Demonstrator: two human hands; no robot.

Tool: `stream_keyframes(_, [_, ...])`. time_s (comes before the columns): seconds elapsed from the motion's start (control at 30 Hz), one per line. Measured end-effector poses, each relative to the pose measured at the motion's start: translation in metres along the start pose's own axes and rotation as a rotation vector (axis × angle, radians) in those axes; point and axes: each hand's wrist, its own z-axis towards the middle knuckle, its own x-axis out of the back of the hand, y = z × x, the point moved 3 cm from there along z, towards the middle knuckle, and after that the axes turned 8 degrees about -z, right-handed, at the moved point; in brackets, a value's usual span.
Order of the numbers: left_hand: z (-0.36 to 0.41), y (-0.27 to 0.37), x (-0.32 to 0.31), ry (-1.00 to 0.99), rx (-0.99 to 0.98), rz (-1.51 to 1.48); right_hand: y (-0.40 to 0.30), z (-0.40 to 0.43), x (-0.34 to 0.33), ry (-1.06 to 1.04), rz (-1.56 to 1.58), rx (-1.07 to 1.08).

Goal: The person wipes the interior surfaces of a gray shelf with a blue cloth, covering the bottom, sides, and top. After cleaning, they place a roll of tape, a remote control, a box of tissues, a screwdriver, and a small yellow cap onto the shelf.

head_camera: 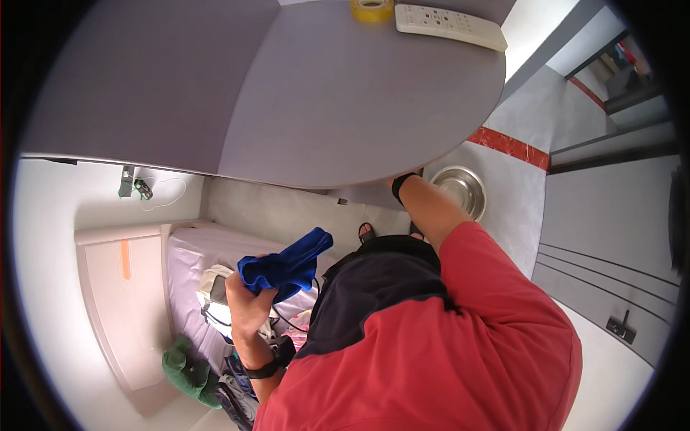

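A crumpled blue cloth (288,266), which looks like a microfibre towel, is gripped in my left hand (249,307). That hand is raised beside my body, over the side of the bed. My right forearm (434,202) reaches under the curved edge of a grey tabletop (345,108). My right hand is out of view beneath that edge; only the wrist with a black band (401,188) shows. A stainless steel basin (474,202) stands on the floor beside the right forearm, which partly covers it.
A yellow tape roll (372,11) and a white remote control (450,24) lie on the tabletop's far side. To the left are a bed (199,258) with bags and clothes, and a green pillow (188,372). A grey door (604,231) stands at right.
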Motion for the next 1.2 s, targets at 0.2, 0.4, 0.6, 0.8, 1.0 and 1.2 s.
stream_keyframes(0.2, [0.022,0.012,-0.01,-0.086,-0.096,0.056,0.038,0.03,-0.002,-0.02,-0.335,0.246])
stream_keyframes(0.4, [0.033,0.007,-0.014,-0.131,-0.121,0.033,0.016,-0.031,0.114,-0.095,-0.15,0.28])
stream_keyframes(0.6, [0.037,0.013,-0.018,-0.177,-0.201,-0.005,-0.102,-0.173,0.349,-0.23,0.252,0.22])
stream_keyframes(0.8, [0.066,0.025,-0.032,-0.33,-0.297,-0.083,-0.26,-0.178,0.402,0.131,0.055,0.664])
stream_keyframes(1.0, [0.068,0.033,-0.029,-0.386,-0.357,0.005,-0.354,-0.093,0.312,0.535,-0.613,1.098])
stream_keyframes(1.2, [0.064,0.012,-0.024,-0.322,-0.276,-0.061,-0.354,-0.113,0.31,0.293,-0.454,0.978])
